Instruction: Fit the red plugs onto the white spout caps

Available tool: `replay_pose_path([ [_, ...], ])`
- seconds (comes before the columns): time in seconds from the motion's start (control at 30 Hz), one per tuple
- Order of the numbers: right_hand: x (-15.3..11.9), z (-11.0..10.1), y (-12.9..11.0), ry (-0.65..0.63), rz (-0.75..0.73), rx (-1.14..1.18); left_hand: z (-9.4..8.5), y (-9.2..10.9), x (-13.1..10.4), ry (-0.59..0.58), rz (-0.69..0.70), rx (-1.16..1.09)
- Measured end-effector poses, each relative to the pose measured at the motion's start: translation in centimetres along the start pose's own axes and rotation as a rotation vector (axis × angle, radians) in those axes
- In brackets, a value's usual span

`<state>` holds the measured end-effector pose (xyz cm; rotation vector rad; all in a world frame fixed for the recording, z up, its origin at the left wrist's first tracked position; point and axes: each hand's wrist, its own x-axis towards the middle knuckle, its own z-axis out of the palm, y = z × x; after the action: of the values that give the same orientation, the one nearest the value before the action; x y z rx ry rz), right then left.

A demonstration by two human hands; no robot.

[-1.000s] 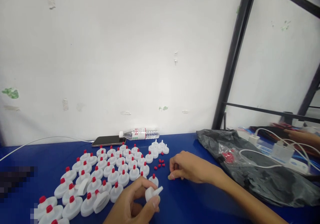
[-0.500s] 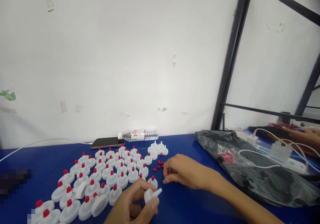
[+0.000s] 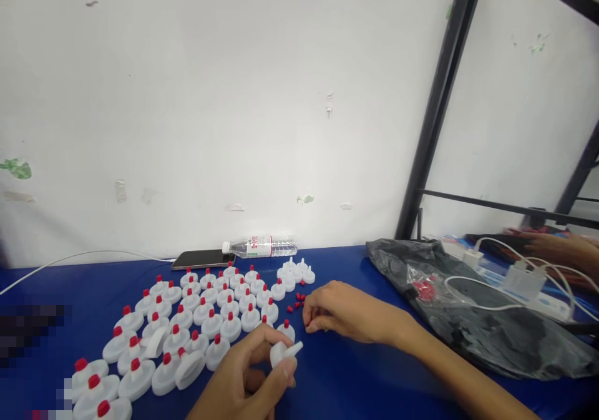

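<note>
A white plastic nozzle cap (image 3: 281,352) with a bare spout is pinched between the thumb and fingers of my left hand (image 3: 250,375), its spout tilted up to the right. My right hand (image 3: 334,311) rests on the table just right of several small red tips (image 3: 297,305). Its fingers are curled together, and whatever they may hold is hidden. Left of my hands stand many white nozzle caps with red tips (image 3: 231,326), spout up. Behind the loose red tips sits a small cluster of white nozzle caps with bare spouts (image 3: 289,274).
A phone (image 3: 201,258) on a white cable and a lying water bottle (image 3: 262,246) are by the wall. At right, a black plastic bag (image 3: 468,332) carries a clear bag of red pieces (image 3: 425,288), near chargers (image 3: 524,281) and a black metal frame (image 3: 433,120). Another person's hand (image 3: 556,245) shows at far right.
The view has shifted slightly. My right hand has moved a little left, closer to the loose red tips. My left hand keeps the nozzle cap in nearly the same place.
</note>
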<state>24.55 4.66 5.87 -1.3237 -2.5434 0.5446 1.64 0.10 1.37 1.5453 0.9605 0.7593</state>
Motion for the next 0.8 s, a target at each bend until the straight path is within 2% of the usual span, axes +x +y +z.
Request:
replay_pose_path([
  [0.17, -0.2, -0.2, -0.9, 0.048, -0.062, 0.041, -0.2, -0.2, 0.1, -0.013, -0.001, -0.011],
  [0.27, -0.2, -0.5, -1.2, 0.063, -0.103, 0.277, -0.4, -0.7, 0.4, -0.018, 0.01, -0.018],
  [0.4, -0.2, -0.7, -1.6, 0.007, -0.09, 0.522, -0.6, -1.4, 0.9, -0.017, 0.016, -0.033],
  [0.6, -0.2, -0.3, -1.9, 0.019, -0.063, 0.613, -0.5, -1.7, 1.1, 0.005, -0.006, -0.072],
  [0.8, 0.0, 0.2, -1.6, -0.028, -0.033, 0.687, -0.6, -1.7, 1.1, 0.006, -0.017, -0.061],
])
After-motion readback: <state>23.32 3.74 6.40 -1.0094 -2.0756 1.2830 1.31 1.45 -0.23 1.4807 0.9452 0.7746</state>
